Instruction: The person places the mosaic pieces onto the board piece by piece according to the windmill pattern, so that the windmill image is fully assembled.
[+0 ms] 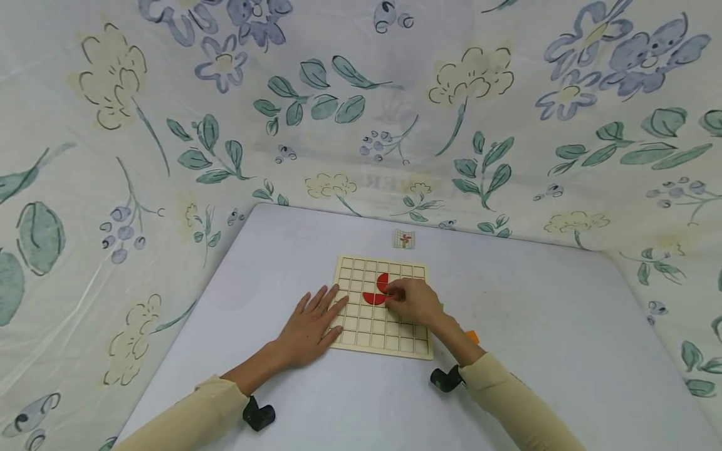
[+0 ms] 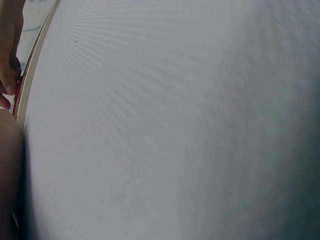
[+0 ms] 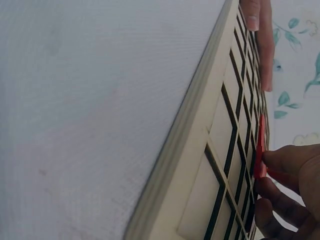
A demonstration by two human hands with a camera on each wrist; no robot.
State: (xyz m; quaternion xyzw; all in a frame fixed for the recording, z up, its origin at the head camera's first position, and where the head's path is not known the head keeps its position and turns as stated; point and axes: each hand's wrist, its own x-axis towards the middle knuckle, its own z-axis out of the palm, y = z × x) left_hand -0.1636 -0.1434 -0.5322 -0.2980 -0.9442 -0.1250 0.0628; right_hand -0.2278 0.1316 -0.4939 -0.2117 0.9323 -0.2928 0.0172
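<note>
A pale wooden board (image 1: 361, 327) with a grid of square cells lies flat on the table. My left hand (image 1: 310, 327) rests at its left edge, fingers spread and nearly straight, fingertips on the board. Near the board's middle are two red rounded pieces, an upper piece (image 1: 383, 282) and a lower half-round piece (image 1: 373, 299). My right hand (image 1: 416, 302) reaches in from the right with curled fingers. In the right wrist view, its thumb and fingers pinch a red piece (image 3: 260, 145) at the board's surface; the fingers partly hide it.
Behind the board lies a small card (image 1: 403, 239) with a grid and a coloured figure. An orange piece (image 1: 472, 337) shows beside the right forearm, and a bit of green (image 1: 442, 307) by the wrist. A floral cloth (image 1: 338, 150) hangs behind the white table (image 1: 541, 326).
</note>
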